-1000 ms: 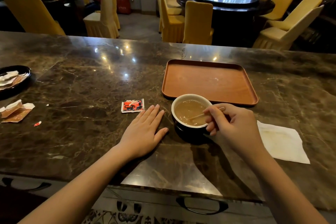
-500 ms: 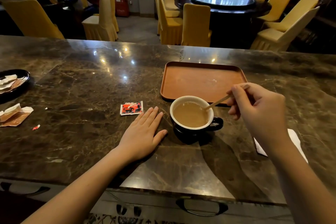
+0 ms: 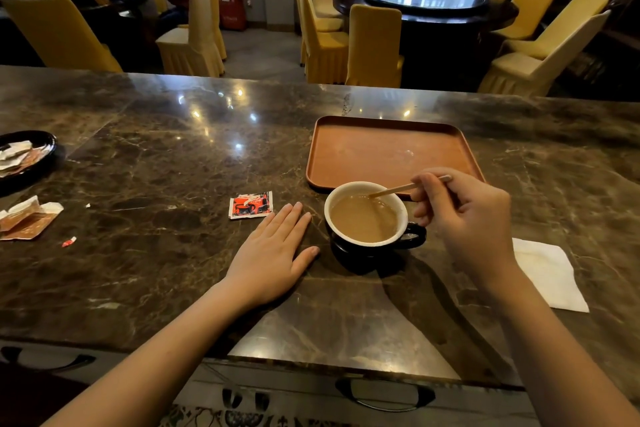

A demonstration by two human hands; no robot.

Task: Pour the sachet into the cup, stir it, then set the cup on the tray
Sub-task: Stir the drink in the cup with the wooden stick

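A dark cup (image 3: 372, 218) with a white inner wall stands on the brown marble desk (image 3: 156, 184), just near of the orange tray (image 3: 388, 152), whose near edge it overlaps in this view; whether the two touch is hard to tell from this angle. The cup holds a light brown, milky drink, and its handle points to the right.

The right hand (image 3: 464, 222) hovers just right of the cup, fingers closed in a pinch on a thin wooden stir stick (image 3: 405, 188). The stick slants down to the left, with its lower end dipped into the drink near the far rim.

The left hand (image 3: 273, 258) lies flat on the desk just left of the cup, palm down, fingers spread slightly and holding nothing. Just beyond its fingertips lies a torn red and white sachet (image 3: 250, 204), flat on the desk.

A white napkin (image 3: 550, 274) lies to the right, partly hidden behind the right wrist. At the far left sits a black dish (image 3: 45, 146) with wrappers in it, and nearer, more torn brown wrappers (image 3: 27, 217) lie loose on the desk.
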